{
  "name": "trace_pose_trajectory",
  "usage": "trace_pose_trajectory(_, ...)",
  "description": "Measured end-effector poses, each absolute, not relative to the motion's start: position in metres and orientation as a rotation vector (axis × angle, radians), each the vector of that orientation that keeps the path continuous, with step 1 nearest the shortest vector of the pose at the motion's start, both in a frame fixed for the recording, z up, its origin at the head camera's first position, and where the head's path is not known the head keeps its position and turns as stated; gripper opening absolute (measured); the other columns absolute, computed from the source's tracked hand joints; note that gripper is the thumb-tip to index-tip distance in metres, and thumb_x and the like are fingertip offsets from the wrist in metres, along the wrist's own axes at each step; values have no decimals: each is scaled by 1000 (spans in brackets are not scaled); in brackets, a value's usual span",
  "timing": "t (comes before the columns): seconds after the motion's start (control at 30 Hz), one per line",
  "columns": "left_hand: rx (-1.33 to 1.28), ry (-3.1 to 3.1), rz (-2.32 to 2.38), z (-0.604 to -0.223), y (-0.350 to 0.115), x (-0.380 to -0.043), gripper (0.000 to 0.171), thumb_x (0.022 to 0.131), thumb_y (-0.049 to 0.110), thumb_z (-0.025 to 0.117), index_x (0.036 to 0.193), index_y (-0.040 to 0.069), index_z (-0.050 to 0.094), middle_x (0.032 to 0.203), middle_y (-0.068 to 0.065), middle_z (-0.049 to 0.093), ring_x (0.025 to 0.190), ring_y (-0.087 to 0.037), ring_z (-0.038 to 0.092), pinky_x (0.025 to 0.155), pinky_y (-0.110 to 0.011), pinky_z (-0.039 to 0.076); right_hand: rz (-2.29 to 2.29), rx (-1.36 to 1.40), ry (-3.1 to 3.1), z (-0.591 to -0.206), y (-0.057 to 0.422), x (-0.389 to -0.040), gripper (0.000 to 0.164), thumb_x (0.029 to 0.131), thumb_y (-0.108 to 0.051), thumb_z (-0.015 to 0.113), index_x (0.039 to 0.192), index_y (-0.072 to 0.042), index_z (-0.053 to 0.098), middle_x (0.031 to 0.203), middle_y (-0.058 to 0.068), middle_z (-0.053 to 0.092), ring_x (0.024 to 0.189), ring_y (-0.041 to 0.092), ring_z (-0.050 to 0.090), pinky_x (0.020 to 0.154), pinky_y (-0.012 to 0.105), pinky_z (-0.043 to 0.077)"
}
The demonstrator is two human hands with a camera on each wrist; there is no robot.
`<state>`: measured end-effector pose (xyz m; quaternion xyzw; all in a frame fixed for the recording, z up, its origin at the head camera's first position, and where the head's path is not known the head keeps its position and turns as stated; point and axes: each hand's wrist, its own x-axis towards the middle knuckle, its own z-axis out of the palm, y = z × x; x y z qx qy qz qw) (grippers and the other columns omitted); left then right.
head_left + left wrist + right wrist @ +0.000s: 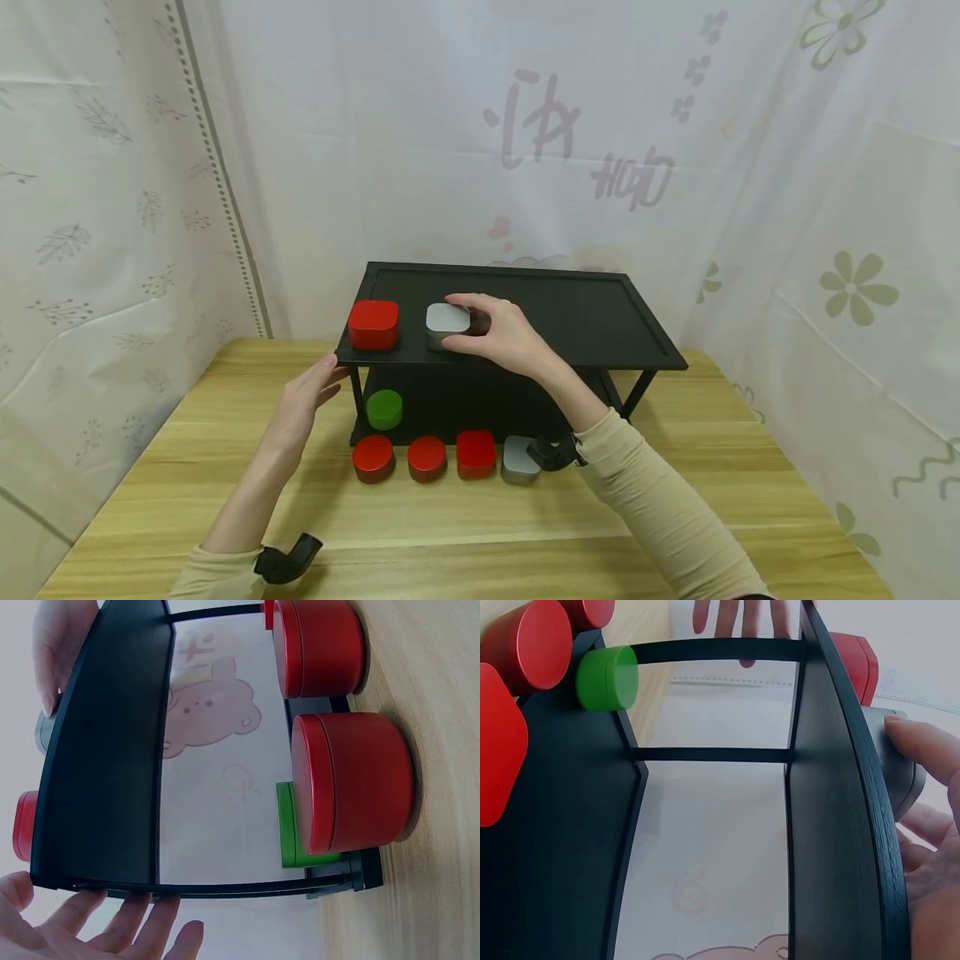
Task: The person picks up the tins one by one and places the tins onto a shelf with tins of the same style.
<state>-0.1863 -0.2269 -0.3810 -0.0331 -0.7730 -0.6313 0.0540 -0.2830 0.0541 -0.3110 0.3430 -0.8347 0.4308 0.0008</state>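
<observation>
On the top board of a black two-tier shelf [562, 317], my right hand [513, 337] holds a silver square tin [442, 317] between thumb and fingers. The tin stands upright near the front edge, right of a red square tin [373, 325]. My left hand [300, 408] touches the shelf's left end with its fingers extended. In the left wrist view, those fingers [124, 922] lie along the end of the top board. A green round tin [385, 410] sits on the lower tier at the left.
Before the shelf, on the wooden table [420, 542], stand a red round tin [372, 458], another red round tin [427, 459], a second red square tin [476, 454] and a second silver square tin [517, 461]. A patterned white curtain [420, 150] hangs behind.
</observation>
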Motion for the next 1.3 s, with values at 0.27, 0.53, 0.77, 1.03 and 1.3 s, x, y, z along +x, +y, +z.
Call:
trace_pose_trajectory(0.27,-96,-2353,-1909,-381,-227,-186,63,98,56,30,142,12,43,145,-16,43,133,-30,41,114,-50,32,1295,1083,-2632,-311,55,-283,63,80,-40,73,136,-33,46,120,-9,58,102,9,59,88,29,54)
trace_pose_trajectory(0.53,-111,-2364,-1898,-381,-224,-188,64,98,56,29,142,11,42,146,-15,41,133,-31,40,114,-51,32,1367,1063,-2619,-310,65,-276,69,80,-39,74,139,-40,38,132,-9,49,112,9,57,95,29,53)
trace_pose_trajectory(0.77,-107,-2377,-1886,-379,-225,-186,64,99,54,28,143,10,41,146,-14,41,130,-19,44,113,-48,33,1372,1018,-2583,-307,73,-261,70,82,-35,73,141,-40,35,141,-8,43,119,14,53,100,34,50)
trace_pose_trajectory(1.03,-85,-2394,-1879,-379,-227,-183,63,99,55,28,144,12,40,146,-14,40,125,-8,47,113,-48,33,1462,1032,-2484,-293,82,-226,66,85,-15,70,143,-19,38,143,3,41,126,31,47,102,48,48)
trace_pose_trajectory(1.3,-126,-2378,-1850,-380,-227,-187,59,99,53,30,141,15,44,138,3,49,119,-2,50,96,-12,44,1447,1039,-2403,-295,101,-208,65,85,-11,69,142,-14,39,138,12,46,127,29,46,101,46,48)
